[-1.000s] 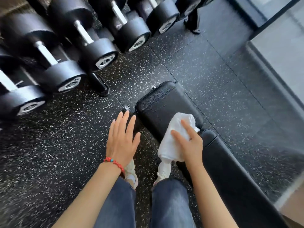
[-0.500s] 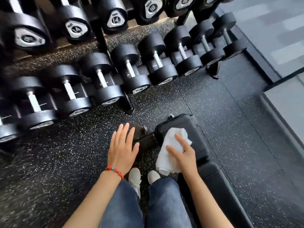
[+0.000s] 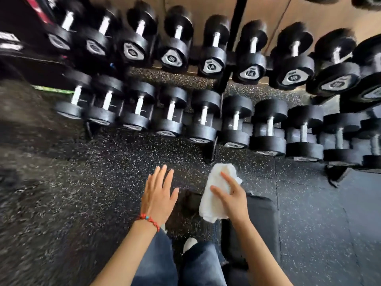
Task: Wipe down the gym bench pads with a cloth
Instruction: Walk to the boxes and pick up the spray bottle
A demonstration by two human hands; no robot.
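The right hand (image 3: 234, 200) holds the white cloth (image 3: 216, 195) from above. Its fingers (image 3: 227, 178) lie almost straight over the folded fabric and the thumb comes along the left side, so the cloth is pressed under the palm more than it is pinched. The cloth hangs out in front of the hand and below it, towards the person.

The bench pad (image 3: 265, 215) is dark and only partly in view, since the picture is blurred and the right forearm covers a part of it. It lies under the right hand and to the right of it, and its long axis seems to run from the hand back towards the person. I cannot tell for sure whether the cloth is touching the pad at this moment or is just above its far end.

The left hand (image 3: 159, 198) is open with its fingers spread. It hovers over the speckled floor (image 3: 92, 182), left of the pad, and holds nothing. A red bracelet (image 3: 148, 219) is on this wrist.

The right hand is clearly the nearer one to the pad. In my judgement the next stroke should pull the cloth along the length of the pad, back towards the body. Two rows of dumbbells (image 3: 204, 118) stand on the rack ahead.
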